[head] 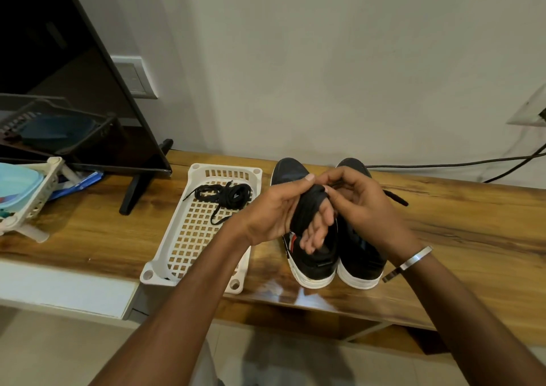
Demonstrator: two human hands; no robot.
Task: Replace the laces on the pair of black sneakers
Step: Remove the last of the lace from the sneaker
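Two black sneakers with white soles stand side by side on the wooden shelf, the left sneaker (313,261) and the right sneaker (360,258), heels toward me. Above them my left hand (274,211) has a black lace (307,211) wound in loops around its fingers, thumb up. My right hand (363,202) pinches the lace near the left fingertips; the lace's loose end (396,198) trails out to the right. A second coiled black lace (227,195) lies in the white perforated tray (177,255) left of the shoes.
A dark TV screen (59,75) on a black stand fills the left rear. A white basket with a blue lid (20,190) sits at far left. Black cables (443,165) run along the wall behind the shoes. The shelf (472,238) extends bare to the right.
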